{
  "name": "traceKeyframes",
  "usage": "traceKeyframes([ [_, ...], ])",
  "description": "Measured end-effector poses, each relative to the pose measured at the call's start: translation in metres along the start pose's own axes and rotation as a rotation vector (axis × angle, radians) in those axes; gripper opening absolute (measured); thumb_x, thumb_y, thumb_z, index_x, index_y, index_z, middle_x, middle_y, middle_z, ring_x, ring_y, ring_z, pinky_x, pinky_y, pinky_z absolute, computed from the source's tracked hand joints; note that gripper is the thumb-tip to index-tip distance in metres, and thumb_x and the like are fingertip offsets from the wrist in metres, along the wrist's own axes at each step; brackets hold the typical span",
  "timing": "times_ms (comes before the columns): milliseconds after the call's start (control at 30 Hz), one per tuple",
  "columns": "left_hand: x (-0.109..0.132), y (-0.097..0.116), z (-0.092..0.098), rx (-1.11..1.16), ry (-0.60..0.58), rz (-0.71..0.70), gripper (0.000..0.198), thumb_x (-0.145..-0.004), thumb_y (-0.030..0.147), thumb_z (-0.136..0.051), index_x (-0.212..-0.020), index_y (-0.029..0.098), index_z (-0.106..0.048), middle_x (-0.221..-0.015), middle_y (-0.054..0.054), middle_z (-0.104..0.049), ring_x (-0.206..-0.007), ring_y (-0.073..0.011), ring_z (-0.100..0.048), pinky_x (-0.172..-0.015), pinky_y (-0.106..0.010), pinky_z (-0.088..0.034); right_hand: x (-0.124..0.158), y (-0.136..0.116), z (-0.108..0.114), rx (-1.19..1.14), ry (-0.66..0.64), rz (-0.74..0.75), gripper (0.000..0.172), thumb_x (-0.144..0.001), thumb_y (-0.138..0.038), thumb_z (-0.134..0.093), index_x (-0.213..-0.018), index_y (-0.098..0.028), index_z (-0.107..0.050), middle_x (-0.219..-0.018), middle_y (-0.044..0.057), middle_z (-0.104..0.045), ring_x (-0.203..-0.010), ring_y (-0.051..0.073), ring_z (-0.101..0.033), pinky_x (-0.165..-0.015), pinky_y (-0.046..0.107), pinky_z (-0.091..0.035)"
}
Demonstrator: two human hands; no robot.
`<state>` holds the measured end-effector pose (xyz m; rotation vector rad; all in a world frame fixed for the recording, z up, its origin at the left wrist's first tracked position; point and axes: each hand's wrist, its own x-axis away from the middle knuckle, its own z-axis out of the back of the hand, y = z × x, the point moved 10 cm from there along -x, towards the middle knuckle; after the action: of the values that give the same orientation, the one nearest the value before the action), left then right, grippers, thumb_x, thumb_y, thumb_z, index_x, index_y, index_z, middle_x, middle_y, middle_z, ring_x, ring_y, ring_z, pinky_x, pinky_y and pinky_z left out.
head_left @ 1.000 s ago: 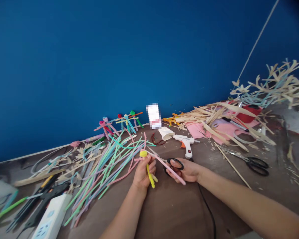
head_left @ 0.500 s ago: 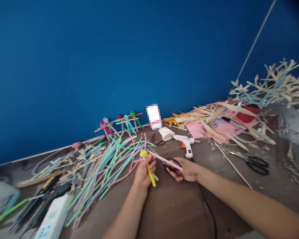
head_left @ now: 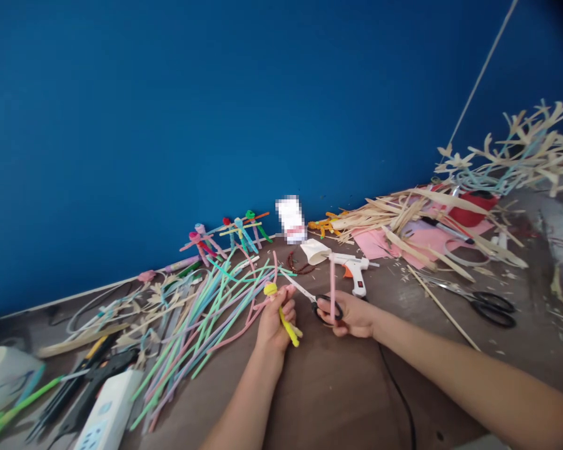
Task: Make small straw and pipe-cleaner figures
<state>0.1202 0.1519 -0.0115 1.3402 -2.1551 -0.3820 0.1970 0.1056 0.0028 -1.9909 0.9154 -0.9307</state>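
Note:
My left hand [head_left: 275, 317] is closed around a yellow pipe-cleaner figure [head_left: 271, 289]; its round head shows above the fingers and its legs hang out below. A short pink tip sticks out by the fingertips. In my right hand [head_left: 354, 314] is a pair of black-handled scissors [head_left: 304, 289], blades pointing up and left, just beyond the left hand. The same hand also holds a straight pink pipe cleaner [head_left: 333, 287], standing upright across the scissor handles. Whether the blades are fully closed is hard to make out.
A white glue gun [head_left: 354, 269] lies behind my right hand, its cord running forward. Loose pastel pipe cleaners [head_left: 206, 325] spread on the left, near a power strip [head_left: 107, 406]. Small figures [head_left: 239, 231] lean by the wall. More scissors [head_left: 483, 303] and straw-coloured strips [head_left: 403, 215] lie right.
The pink pipe cleaner, which slanted from the left hand to the right, now stands upright in my right hand, apart from the yellow figure. A short pink tip shows at the left fingertips.

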Motion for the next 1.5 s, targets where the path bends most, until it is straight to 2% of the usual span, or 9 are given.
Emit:
traceKeyframes([
  [100, 0.001, 0.005, 0.004, -0.016, 0.033, -0.048, 0.012, -0.066, 0.012, -0.06, -0.07, 0.013, -0.048, -0.066, 0.002, -0.055, -0.034, 0.0027, -0.031, -0.027, -0.007, -0.023, 0.002, -0.007, -0.002, 0.156, -0.009, 0.011, 0.04, -0.06, -0.05, -0.062, -0.065, -0.014, -0.048, -0.044, -0.004, -0.046, -0.035, 0.003, -0.029, -0.03, 0.013, -0.018],
  [367, 0.006, 0.02, 0.001, -0.156, 0.02, -0.179, 0.014, -0.063, 0.017, -0.062, -0.073, 0.013, -0.053, -0.073, 0.001, -0.058, -0.036, 0.0021, -0.031, -0.029, -0.009, -0.022, 0.022, -0.051, 0.018, 0.702, 0.288, 0.27, 0.027, -0.059, -0.037, -0.065, -0.066, -0.013, -0.056, -0.053, -0.001, -0.056, -0.04, 0.005, -0.039, -0.038, 0.017, -0.028],
  [533, 0.007, 0.021, -0.002, -0.228, 0.012, -0.2, 0.013, -0.062, 0.018, -0.063, -0.07, 0.013, -0.054, -0.072, 0.001, -0.059, -0.037, 0.0013, -0.032, -0.031, -0.01, -0.023, 0.09, -0.118, 0.081, 1.049, 0.936, 0.482, 0.028, -0.067, -0.04, -0.056, -0.081, -0.015, -0.059, -0.061, 0.001, -0.06, -0.049, 0.01, -0.048, -0.046, 0.02, -0.032],
  [667, 0.006, 0.021, -0.001, -0.256, 0.005, -0.217, 0.012, -0.064, 0.019, -0.062, -0.071, 0.013, -0.055, -0.072, 0.0, -0.061, -0.037, 0.0002, -0.034, -0.031, -0.011, -0.024, 0.125, -0.136, 0.136, 1.378, 1.292, 0.126, 0.03, -0.067, -0.041, -0.055, -0.082, -0.015, -0.058, -0.066, 0.006, -0.063, -0.059, 0.016, -0.056, -0.049, 0.023, -0.033],
  [800, 0.007, 0.021, -0.001, -0.254, 0.016, -0.213, 0.013, -0.064, 0.02, -0.063, -0.071, 0.012, -0.055, -0.073, -0.001, -0.061, -0.037, -0.0002, -0.035, -0.031, -0.011, -0.024, 0.117, -0.128, 0.155, 1.615, 1.238, -0.124, 0.026, -0.067, -0.039, -0.055, -0.078, -0.016, -0.058, -0.068, 0.008, -0.063, -0.065, 0.02, -0.059, -0.053, 0.025, -0.034],
  [1033, 0.009, 0.022, -0.002, -0.265, 0.026, -0.217, 0.013, -0.064, 0.019, -0.063, -0.072, 0.012, -0.056, -0.073, -0.002, -0.061, -0.038, -0.0007, -0.035, -0.031, -0.012, -0.023, 0.102, -0.108, 0.171, 1.717, 1.086, -0.315, 0.024, -0.065, -0.039, -0.057, -0.073, -0.017, -0.06, -0.075, 0.008, -0.063, -0.073, 0.021, -0.059, -0.058, 0.027, -0.037],
  [1167, 0.01, 0.021, -0.003, -0.271, 0.02, -0.217, 0.013, -0.064, 0.02, -0.062, -0.072, 0.011, -0.056, -0.075, -0.002, -0.061, -0.038, -0.0004, -0.034, -0.032, -0.012, -0.024, 0.105, -0.108, 0.166, 1.711, 1.039, -0.262, 0.027, -0.062, -0.044, -0.059, -0.07, -0.019, -0.062, -0.083, 0.008, -0.06, -0.074, 0.021, -0.058, -0.059, 0.027, -0.037],
  [1333, 0.011, 0.02, -0.005, -0.266, 0.027, -0.201, 0.013, -0.064, 0.02, -0.062, -0.073, 0.012, -0.056, -0.074, -0.002, -0.061, -0.038, -0.0006, -0.034, -0.032, -0.013, -0.023, 0.111, -0.132, 0.126, 1.699, 1.253, 0.072, 0.021, -0.076, -0.032, -0.045, -0.082, -0.018, -0.06, -0.089, 0.008, -0.059, -0.073, 0.016, -0.057, -0.06, 0.024, -0.036],
  [1500, 0.012, 0.02, -0.006, -0.276, 0.031, -0.203, 0.016, -0.063, 0.02, -0.063, -0.073, 0.012, -0.055, -0.074, -0.002, -0.062, -0.039, -0.0013, -0.035, -0.033, -0.014, -0.023, 0.068, -0.106, 0.101, 1.597, 1.011, 0.092, 0.034, -0.077, -0.046, -0.042, -0.066, -0.019, -0.059, -0.066, 0.004, -0.062, -0.063, 0.015, -0.057, -0.053, 0.023, -0.033],
])
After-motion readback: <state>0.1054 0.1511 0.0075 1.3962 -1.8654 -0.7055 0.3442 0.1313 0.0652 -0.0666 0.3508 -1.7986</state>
